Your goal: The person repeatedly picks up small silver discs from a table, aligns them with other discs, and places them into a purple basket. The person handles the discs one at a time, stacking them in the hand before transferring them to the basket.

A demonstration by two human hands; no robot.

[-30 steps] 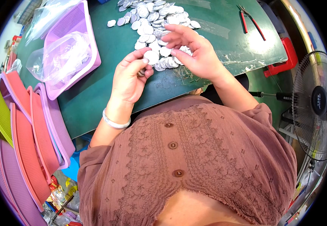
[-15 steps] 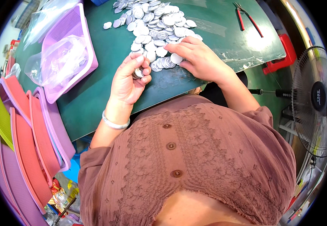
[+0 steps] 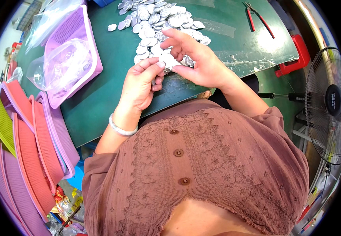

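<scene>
Round, silvery-white disc (image 3: pixel 167 59), broad face upward, pinched in the left grip (image 3: pixel 142 82) at the near end of a heap of similar discs (image 3: pixel 156 16). The heap lies loose and overlapping on the green tabletop (image 3: pixel 113 59); a single disc (image 3: pixel 112 27) lies just beside its left edge.

Shiny, metallic-looking discs (image 3: pixel 154 16), glossy tabletop (image 3: pixel 113 51), matt cloth blouse (image 3: pixel 221 157), clear plastic bag (image 3: pixel 70 59)

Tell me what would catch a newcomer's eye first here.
First, the heap of silver discs on the green table, top middle, with the left hand pinching a pale disc at its near side and the right hand close by. Next, the coral, purple and green baskets crowding the left edge, and the red-handled pliers at upper right.
</scene>
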